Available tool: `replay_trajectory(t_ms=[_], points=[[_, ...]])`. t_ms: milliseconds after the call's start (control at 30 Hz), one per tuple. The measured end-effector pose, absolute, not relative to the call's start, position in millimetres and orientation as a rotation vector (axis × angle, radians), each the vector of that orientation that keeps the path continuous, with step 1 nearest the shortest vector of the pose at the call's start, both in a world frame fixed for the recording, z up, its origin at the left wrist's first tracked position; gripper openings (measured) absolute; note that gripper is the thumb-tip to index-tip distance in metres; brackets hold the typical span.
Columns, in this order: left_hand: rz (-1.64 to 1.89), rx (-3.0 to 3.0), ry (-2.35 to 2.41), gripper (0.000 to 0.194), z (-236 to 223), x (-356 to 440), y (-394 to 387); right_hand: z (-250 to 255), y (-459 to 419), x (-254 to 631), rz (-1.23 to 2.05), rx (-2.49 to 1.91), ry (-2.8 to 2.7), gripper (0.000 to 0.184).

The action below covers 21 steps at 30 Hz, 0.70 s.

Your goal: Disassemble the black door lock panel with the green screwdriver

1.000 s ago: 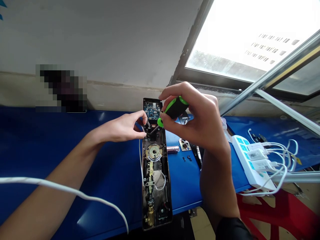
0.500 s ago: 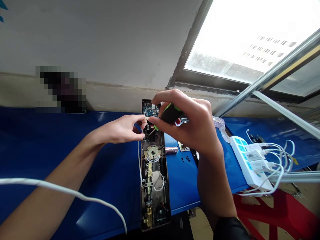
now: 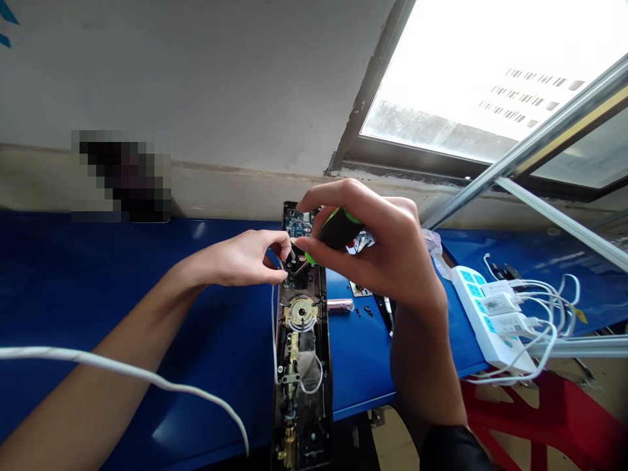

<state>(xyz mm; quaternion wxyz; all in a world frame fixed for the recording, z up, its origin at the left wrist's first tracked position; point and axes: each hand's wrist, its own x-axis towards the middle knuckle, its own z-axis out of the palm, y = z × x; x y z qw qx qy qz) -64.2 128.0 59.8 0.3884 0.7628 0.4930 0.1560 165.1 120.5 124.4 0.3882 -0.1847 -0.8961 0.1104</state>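
Observation:
A long black door lock housing [image 3: 305, 350] lies lengthwise before me, its inner side up. It has a blue circuit board [image 3: 297, 227] at the far end, a round metal plate [image 3: 302, 313] midway and a brass fitting [image 3: 289, 445] at the near end. My right hand [image 3: 373, 242] grips a screwdriver [image 3: 338, 229] with a black and green handle. Its thin shaft slants down left into the housing below the board. My left hand [image 3: 250, 258] has thumb and forefinger curled round a thin pale cable [image 3: 274, 327] at the housing's left edge. The exact pinch is partly hidden.
Right of the housing on the blue table [image 3: 358, 366] lie a pinkish cylinder [image 3: 340, 305], several small black screws [image 3: 366, 311] and a dark tool [image 3: 387, 314]. A white power strip [image 3: 483, 314] with plugged-in cords stands further right. A thick white cable [image 3: 122, 371] crosses my left forearm.
The housing has slid slightly towards me, its near end now lower in view. Both hands moved a little down and right, keeping their hold; the screwdriver handle shifted right with my right hand.

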Motion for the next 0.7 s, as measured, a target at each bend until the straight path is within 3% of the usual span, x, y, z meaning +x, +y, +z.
replay_trajectory(t_ms=[267, 533, 700], points=[[0.357, 1.921, 1.282, 0.044, 61.9, -67.7, 126.7, 126.5, 119.7, 167.3, 0.303, -0.476, -2.295, 0.021], [0.399, 1.913, 1.231, 0.047, 57.0, -68.5, 126.8, 134.1, 111.7, 168.2, 0.463, -0.460, -2.386, 0.038], [0.387, 1.917, 1.221, 0.041, 56.2, -69.5, 127.1, 129.1, 115.8, 168.3, 0.208, -0.528, -2.316, 0.016]])
